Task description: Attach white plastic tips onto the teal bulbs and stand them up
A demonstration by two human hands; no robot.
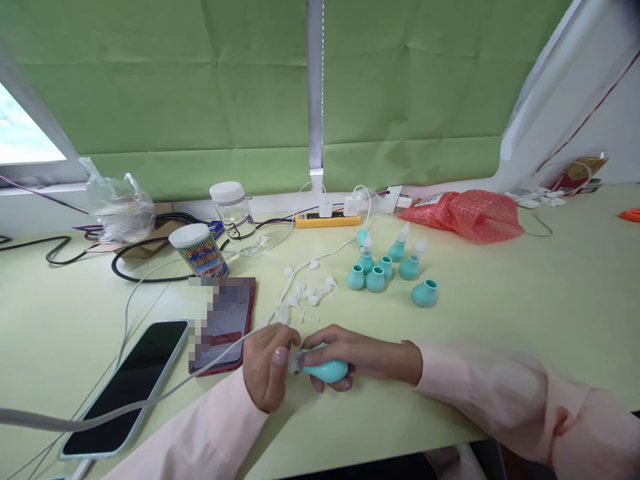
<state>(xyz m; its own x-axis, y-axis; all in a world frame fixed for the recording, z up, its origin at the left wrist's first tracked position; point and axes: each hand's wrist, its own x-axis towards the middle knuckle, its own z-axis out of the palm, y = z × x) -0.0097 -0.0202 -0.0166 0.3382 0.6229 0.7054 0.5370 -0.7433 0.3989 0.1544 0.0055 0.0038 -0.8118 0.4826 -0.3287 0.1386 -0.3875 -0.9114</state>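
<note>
Free to pass over the right of the table (pixel 565 287), from the lone bulb (pixel 425 294) out toward the right edge. Stopped short of the back edge by the red bag (pixel 475 215), and at the front by the right sleeve (pixel 490 387). Open at the front edge between this and the left sleeve (pixel 207 423), before the held bulb (pixel 329 371). Blocked toward the left front corner by the black phone (pixel 120 380), the red phone (pixel 227 323) and a cable (pixel 50 422) crossing over both; toward the left back corner by the cup (pixel 203 252), jar (pixel 236 220) and white bag (pixel 123 215). Littered mid-table with scraps (pixel 313 297). Tight among the clustered bulbs (pixel 376 281). Barred mid-back edge by the power strip (pixel 327 223).
</note>
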